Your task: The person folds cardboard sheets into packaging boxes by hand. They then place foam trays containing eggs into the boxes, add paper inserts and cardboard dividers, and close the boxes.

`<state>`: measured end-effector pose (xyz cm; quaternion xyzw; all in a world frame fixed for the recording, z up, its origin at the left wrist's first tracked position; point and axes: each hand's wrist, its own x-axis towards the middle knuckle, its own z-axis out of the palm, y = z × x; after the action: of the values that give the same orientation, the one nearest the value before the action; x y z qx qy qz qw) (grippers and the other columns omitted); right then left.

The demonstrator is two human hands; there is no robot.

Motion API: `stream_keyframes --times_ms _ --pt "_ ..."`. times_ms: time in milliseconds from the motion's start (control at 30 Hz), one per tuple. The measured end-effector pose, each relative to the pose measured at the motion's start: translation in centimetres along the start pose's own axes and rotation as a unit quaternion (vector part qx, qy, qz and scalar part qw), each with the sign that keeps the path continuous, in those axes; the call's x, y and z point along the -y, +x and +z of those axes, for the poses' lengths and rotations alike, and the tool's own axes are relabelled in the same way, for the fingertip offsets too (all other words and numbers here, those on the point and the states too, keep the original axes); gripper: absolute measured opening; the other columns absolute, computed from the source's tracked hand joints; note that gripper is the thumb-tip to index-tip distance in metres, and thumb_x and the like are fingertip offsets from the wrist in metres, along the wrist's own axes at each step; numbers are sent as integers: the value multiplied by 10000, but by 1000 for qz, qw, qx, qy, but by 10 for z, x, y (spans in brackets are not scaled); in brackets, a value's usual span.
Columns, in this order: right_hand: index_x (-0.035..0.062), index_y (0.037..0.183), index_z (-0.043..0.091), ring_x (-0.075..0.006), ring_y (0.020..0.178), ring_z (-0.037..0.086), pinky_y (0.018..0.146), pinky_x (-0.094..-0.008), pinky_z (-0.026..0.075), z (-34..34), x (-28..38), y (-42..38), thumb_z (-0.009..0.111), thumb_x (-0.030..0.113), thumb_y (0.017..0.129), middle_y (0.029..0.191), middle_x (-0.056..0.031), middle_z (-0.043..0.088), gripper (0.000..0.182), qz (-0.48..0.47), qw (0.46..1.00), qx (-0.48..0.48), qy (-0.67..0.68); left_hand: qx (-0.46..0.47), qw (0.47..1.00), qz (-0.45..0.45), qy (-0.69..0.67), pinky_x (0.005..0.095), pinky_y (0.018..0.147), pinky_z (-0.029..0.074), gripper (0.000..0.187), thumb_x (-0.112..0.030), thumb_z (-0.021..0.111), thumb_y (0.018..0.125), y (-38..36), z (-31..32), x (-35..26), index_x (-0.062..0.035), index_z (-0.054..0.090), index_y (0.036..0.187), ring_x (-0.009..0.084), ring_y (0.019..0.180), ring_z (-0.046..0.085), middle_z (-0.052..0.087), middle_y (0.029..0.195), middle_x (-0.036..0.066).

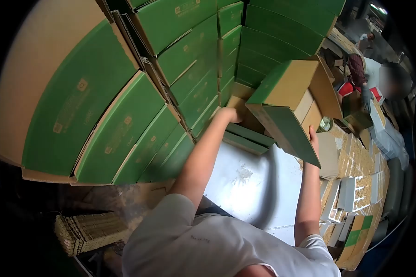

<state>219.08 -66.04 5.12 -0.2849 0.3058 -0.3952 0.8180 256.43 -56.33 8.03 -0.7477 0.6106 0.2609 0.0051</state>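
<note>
The head view shows an open green carton raised and tilted above the far right part of a pale, glossy work surface, its plain brown inside turned toward the right and a long green flap slanting down toward the right forearm. The right hand is at the carton's lower right edge, a fingertip showing over the rim and the rest mostly behind the flap; it grips the cardboard there. The left hand reaches in beside brown cardboard at the far edge of the surface, between the raised carton and the stacked cartons; its fingers are hidden, so whether they are clenched or released cannot be told. Just below that hand lies a low green-sided carton, partly under the raised one. Tall rows of green stacked cartons with pale printing stand along the left and far side. Bundled cardboard pieces sit at the lower left. To the right, near the raised carton, is a small round container, and beyond it are tan boards with white strips. Farther off, a co-worker bends over, a gloved hand near another green box.
</note>
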Motion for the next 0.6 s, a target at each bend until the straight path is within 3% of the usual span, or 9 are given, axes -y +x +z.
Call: stream_keyframes --times_ms 100,167,200,300,333,367,500,567,600 --pt "16 1348 560 -239 1155 590 974 -378 494 48 0 34 694 428 926 1286 -106 621 605 -56 989 -51 -124 41 997 69 11 392 1055 449 447 -205 611 904 -1 -14 0 -59 620 1326 299 1259 575 588 1382 188" --pt "30 1358 555 -239 1172 582 996 -374 482 20 -8 69 707 433 912 1295 -107 623 620 47 989 -65 -121 -7 995 95 -9 369 1108 402 507 -156 602 910 -8 11 8 -41 550 1401 288 1339 506 518 1462 190" --pt "33 1359 553 -242 1166 587 989 -377 489 43 -15 57 709 434 910 1298 -109 623 622 32 984 -49 -167 -30 994 108 -18 358 1134 379 540 -132 597 913 -10 18 13 -33 515 1438 282 1379 472 483 1502 191" --pt "42 1312 584 -239 1135 626 908 -406 543 56 -13 49 687 428 927 1264 -105 643 554 57 988 -4 -144 -24 975 105 -193 359 1098 415 544 -128 601 907 -7 28 35 -27 521 1436 275 1319 526 534 1463 181" --pt "43 1294 592 -232 1120 632 905 -400 544 49 -13 48 688 429 927 1239 -102 654 541 85 988 20 -131 -3 939 148 -311 364 1043 463 529 -105 606 904 -4 30 47 -10 532 1419 251 1218 583 610 1376 146" --pt "45 1277 599 -225 1106 637 901 -393 546 46 -12 47 688 431 926 1213 -98 665 529 109 986 45 -118 8 889 44 -456 365 987 497 493 -83 613 915 -18 15 39 5 544 1394 226 1138 607 659 1270 131" --pt "42 1251 611 -221 1068 650 893 -384 548 40 -23 44 699 429 917 1166 -94 683 519 46 985 9 -166 15 753 86 -652 344 895 505 500 -292 595 973 38 49 76 -12 547 1384 239 1057 612 656 1230 149" --pt "41 1251 614 -222 1060 653 898 -381 546 28 -21 49 707 420 913 1157 -90 687 516 46 982 21 -184 25 727 17 -686 362 922 482 590 -443 533 996 44 47 80 -18 528 1405 252 1085 593 635 1267 156" --pt "40 1256 614 -231 1069 650 909 -380 543 5 -25 61 745 438 873 1167 -88 683 568 61 980 25 -189 5 727 -78 -682 378 953 467 654 -518 486 1000 54 46 77 -16 515 1417 261 1118 579 621 1294 158"
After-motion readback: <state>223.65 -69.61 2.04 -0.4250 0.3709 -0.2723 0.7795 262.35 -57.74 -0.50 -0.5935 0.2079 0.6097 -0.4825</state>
